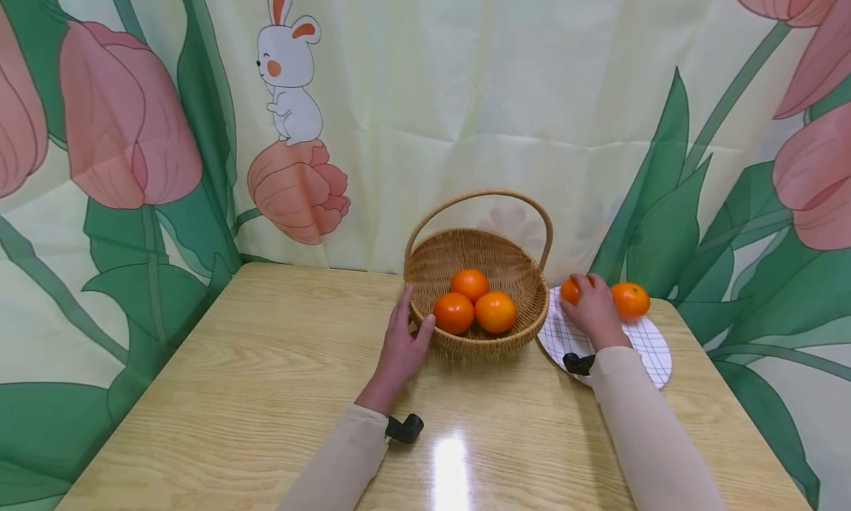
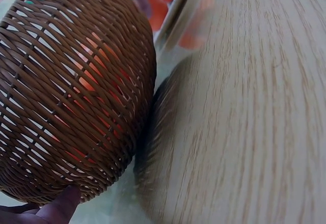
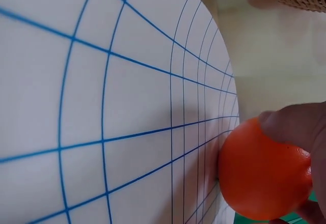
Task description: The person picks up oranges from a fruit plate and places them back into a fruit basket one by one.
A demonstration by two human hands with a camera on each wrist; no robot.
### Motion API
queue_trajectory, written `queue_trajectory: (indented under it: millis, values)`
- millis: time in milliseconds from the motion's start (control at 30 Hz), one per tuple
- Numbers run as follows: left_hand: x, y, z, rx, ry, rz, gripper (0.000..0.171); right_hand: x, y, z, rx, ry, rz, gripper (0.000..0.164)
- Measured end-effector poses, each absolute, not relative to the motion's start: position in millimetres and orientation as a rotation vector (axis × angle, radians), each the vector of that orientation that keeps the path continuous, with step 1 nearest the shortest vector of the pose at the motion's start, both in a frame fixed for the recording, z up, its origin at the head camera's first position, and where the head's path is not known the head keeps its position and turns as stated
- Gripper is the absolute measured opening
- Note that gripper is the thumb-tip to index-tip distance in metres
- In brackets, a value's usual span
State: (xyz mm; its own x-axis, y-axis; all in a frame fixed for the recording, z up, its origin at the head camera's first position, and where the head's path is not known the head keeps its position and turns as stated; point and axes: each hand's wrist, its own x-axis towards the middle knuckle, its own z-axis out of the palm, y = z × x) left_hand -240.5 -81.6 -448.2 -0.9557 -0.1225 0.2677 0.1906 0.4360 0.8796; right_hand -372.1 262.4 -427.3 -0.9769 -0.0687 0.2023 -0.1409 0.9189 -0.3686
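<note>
At the back centre of the table stands a wicker basket (image 1: pixel 482 341) with a tall arched handle, holding three oranges (image 1: pixel 495 311). My left hand (image 1: pixel 404 346) rests against its left front side, fingers fairly straight along the outside; the thumb (image 2: pixel 63 203) touches the weave in the left wrist view. To the right, my right hand (image 1: pixel 594 311) holds an orange (image 3: pixel 265 170) at the far part of a round white plate with blue grid lines (image 3: pixel 137 102). The thumb lies over that fruit, and the hand partly hides it in the head view. Another orange (image 1: pixel 630 301) sits just right of the hand.
The light wood table (image 1: pixel 266 393) ends at a curtain (image 1: pixel 425 127) printed with tulips and a rabbit, close behind the basket. The plate lies to the right of the basket, near the table's right edge. Both wrists wear black camera mounts (image 1: pixel 405 428).
</note>
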Motion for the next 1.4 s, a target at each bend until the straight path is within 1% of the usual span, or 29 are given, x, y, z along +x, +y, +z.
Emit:
queue_trajectory:
  millis: [267,400,533,833,1400]
  values:
    - [-240.1,-80.3,-448.1,-0.06,-2.405,-1.524,0.068,-369.1,264.1,-428.6,0.162,-2.881,0.59,0.055]
    - [-239.4,-81.8,-446.9,-0.046,-2.406,-1.516,0.067,-366.0,261.4,-426.9,0.193,-2.87,0.608,0.056]
    - [-238.2,-81.7,-445.3,-0.044,-2.402,-1.51,0.068,-356.9,258.6,-420.7,0.221,-2.853,0.611,0.058]
    - [-237.7,-81.9,-446.1,-0.039,-2.403,-1.519,0.069,-336.3,253.1,-407.9,0.268,-2.768,0.594,0.055]
    - [-236.8,-82.7,-447.0,-0.043,-2.381,-1.558,0.072,-294.8,240.7,-381.7,0.297,-2.639,0.615,0.055]
